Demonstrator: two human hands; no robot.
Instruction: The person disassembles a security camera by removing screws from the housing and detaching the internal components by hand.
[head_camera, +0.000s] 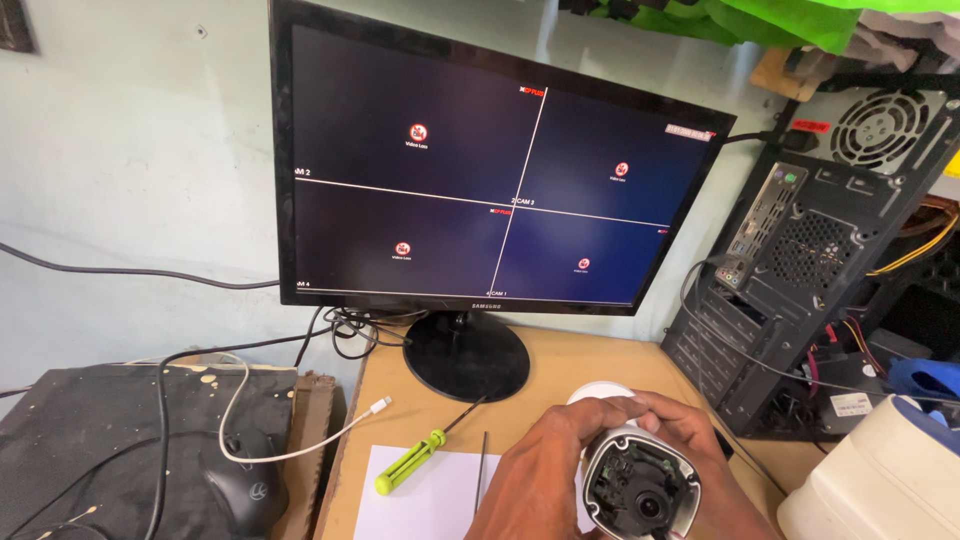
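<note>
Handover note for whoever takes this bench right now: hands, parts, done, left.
Left hand: wrapped over the top of the white camera housing, gripping it.
Right hand: holds the housing from the far side.
Housing: front cover off, lens and board exposed, facing the wearer.
Screwdriver with yellow-green handle lies on the white paper to the left, untouched; a thin metal rod beside it.
Monitor: four panes, none showing a picture.
Done: housing opened. Left: no picture on the monitor yet; cover off.

screwdriver (409, 462) left of camera (640, 485), monitor (490, 165) behind
</note>
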